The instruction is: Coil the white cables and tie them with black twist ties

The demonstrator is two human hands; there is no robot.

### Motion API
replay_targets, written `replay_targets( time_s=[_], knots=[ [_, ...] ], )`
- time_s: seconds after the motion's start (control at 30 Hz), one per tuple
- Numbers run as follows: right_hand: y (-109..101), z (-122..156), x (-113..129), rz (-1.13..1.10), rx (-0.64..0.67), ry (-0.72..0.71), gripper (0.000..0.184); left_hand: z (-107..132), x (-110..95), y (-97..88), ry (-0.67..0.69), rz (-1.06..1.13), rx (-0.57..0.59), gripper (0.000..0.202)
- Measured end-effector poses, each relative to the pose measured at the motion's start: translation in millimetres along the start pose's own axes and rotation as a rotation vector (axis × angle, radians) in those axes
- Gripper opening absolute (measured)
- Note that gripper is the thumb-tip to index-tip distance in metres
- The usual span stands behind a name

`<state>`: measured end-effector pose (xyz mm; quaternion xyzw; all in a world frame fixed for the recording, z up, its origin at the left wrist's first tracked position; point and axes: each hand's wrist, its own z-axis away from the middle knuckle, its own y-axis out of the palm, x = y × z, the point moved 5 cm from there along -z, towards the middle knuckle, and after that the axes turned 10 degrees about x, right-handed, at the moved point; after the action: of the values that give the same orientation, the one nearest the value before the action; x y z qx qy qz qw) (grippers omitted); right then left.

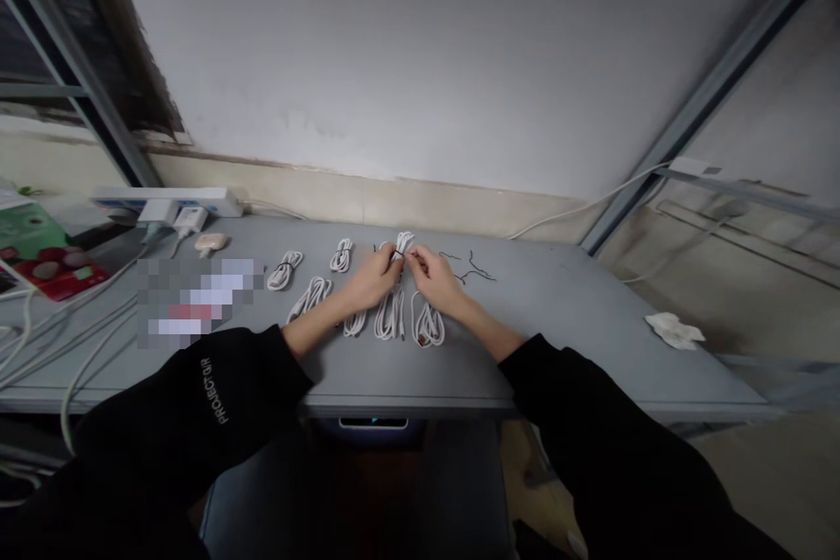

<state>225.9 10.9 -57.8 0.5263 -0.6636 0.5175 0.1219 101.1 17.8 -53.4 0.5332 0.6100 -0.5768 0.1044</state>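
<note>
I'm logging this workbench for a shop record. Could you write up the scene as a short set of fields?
left hand: grip pinches a thin black twist tie
right hand: grip at the same tie
beside the tie: a coiled white cable
other coils: more coiled white cables on the table
loose items: thin black twist ties, right of the hands
surface: grey table
far edge: white power strip
right side: crumpled white tissue
</note>
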Motion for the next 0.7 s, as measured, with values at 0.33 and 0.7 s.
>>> replay_targets(
  time_s=[0.33,0.7],
  knots=[
    [8,-6,-14,-0.636,0.224,0.231,0.029,-2,-2,2.3,-0.035,0.205,0.055,0.013],
    [-14,3,6,0.256,0.038,-0.116,0.024,-2,-7,1.1,-0.137,0.344,0.091,0.024]
  ],
)
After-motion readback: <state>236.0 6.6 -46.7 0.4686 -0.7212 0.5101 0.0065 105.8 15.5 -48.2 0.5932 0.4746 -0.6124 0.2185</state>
